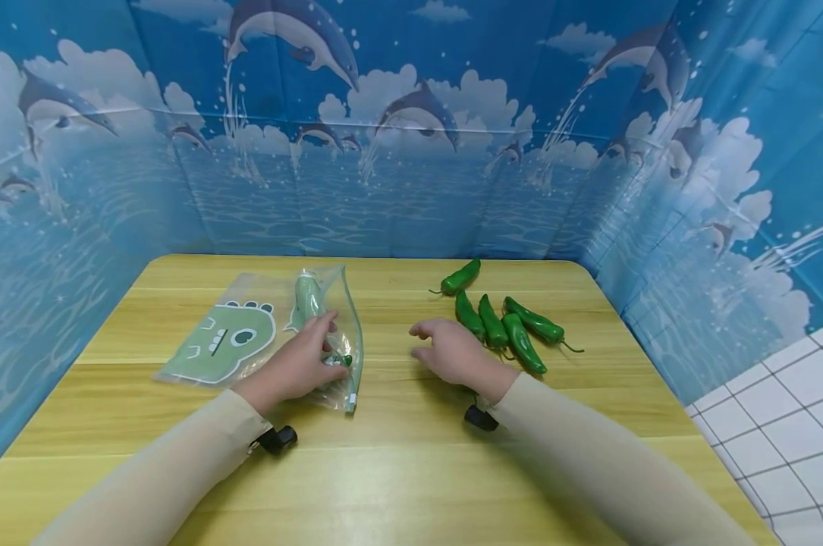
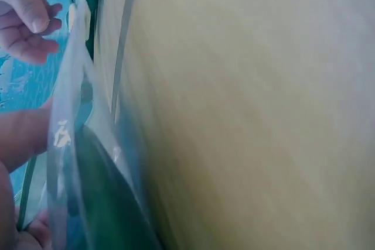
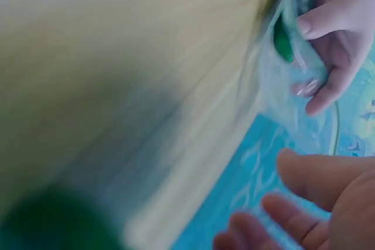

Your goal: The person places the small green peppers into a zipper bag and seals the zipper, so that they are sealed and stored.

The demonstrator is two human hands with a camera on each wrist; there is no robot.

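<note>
**Bagging peppers: hold that mouth wide before you let one go**

So the left hand (image 1: 298, 364) has its fingers curled on the zip bag (image 1: 240, 337), right at the mouth. The right hand (image 1: 452, 353) is loose and holding nothing, just beside the green peppers (image 1: 493, 322). Five of those lie on the desk (image 1: 384, 470), right of the bag. There's also a green tip (image 1: 347, 360) by the left thumb, which I'd guess is a pepper already in there.

My advice: push that one deeper first, well clear of the zip, or it'll likely block the next. Spread the left thumb and fingers so the film doesn't cling together. Then take a pepper by the middle, not the thin stem, and feed it in lengthwise. Watch the slider (image 1: 353, 400) at the near corner; a stem could easily snag there.
</note>
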